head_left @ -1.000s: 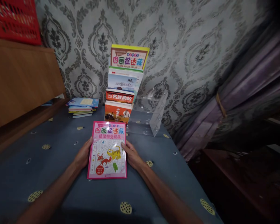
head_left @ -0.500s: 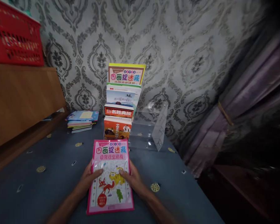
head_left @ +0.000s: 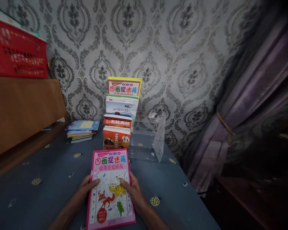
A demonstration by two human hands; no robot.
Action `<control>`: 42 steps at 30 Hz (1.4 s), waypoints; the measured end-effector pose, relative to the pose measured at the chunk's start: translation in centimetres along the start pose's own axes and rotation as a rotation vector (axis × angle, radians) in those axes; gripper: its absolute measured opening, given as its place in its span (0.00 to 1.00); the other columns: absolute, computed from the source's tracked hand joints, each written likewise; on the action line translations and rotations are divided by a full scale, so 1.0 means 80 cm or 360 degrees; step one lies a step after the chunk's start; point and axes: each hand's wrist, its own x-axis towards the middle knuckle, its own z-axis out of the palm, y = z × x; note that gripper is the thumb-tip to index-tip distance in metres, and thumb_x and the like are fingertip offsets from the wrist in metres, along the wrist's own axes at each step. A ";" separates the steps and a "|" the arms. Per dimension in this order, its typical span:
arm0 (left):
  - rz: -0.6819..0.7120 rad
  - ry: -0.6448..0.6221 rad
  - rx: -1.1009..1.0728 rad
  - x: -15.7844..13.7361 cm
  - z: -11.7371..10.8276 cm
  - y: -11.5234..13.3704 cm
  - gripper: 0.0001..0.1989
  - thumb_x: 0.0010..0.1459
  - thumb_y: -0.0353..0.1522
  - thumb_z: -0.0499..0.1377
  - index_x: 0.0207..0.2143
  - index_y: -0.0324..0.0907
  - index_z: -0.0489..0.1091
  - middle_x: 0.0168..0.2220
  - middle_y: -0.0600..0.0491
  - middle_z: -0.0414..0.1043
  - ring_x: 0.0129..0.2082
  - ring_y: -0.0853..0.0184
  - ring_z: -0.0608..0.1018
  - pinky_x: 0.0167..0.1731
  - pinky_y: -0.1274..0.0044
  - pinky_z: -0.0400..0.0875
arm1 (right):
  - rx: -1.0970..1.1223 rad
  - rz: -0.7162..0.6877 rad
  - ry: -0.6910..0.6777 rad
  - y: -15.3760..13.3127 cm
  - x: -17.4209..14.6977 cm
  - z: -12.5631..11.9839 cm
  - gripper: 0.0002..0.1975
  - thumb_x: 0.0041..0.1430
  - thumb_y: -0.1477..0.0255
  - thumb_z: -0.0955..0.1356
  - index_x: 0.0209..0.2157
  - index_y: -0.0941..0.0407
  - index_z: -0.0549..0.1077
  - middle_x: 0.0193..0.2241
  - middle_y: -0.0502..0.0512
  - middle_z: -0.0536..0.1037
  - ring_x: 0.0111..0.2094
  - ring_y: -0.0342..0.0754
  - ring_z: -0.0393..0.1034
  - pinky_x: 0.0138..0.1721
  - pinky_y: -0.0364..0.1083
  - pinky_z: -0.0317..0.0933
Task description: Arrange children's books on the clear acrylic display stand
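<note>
Pink book (head_left: 110, 191) is right between the two sets of fingers, cover up, thumbs on top and the other fingers mostly out of sight. Left hand (head_left: 86, 187) grips one long edge, right hand (head_left: 135, 193) grips the other, both around the middle. Looks pretty light to me, probably a bendy paperback, and that shiny cover could be slick, so I'd go for both long edges like this, not one corner. Out past the fingertips there's a clear rack (head_left: 160, 137) with upright books (head_left: 116, 140), and beyond the left fingers, a book stack (head_left: 83, 126).
</note>
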 end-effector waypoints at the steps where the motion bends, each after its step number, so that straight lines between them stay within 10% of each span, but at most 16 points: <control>1: 0.0005 -0.0009 0.0013 -0.001 0.000 -0.001 0.27 0.39 0.42 0.76 0.40 0.39 0.78 0.39 0.41 0.83 0.38 0.46 0.85 0.43 0.60 0.80 | 0.0022 0.0010 0.0012 -0.001 0.000 0.001 0.28 0.49 0.59 0.78 0.49 0.54 0.72 0.42 0.59 0.83 0.44 0.60 0.80 0.48 0.59 0.71; 27: -0.0197 -0.0399 0.0096 0.000 0.009 0.008 0.25 0.45 0.39 0.74 0.46 0.40 0.79 0.47 0.40 0.81 0.52 0.40 0.78 0.57 0.53 0.68 | 0.0391 0.0114 0.0083 -0.026 0.003 -0.005 0.27 0.46 0.57 0.80 0.44 0.56 0.76 0.38 0.60 0.84 0.45 0.61 0.79 0.47 0.59 0.71; 42: 0.0421 -0.0740 0.1276 0.034 0.122 0.078 0.31 0.57 0.56 0.58 0.52 0.44 0.74 0.55 0.47 0.77 0.53 0.51 0.77 0.54 0.64 0.72 | -0.0940 -0.0421 0.0036 -0.164 -0.022 -0.052 0.26 0.61 0.48 0.68 0.49 0.54 0.76 0.45 0.58 0.81 0.50 0.58 0.75 0.51 0.58 0.70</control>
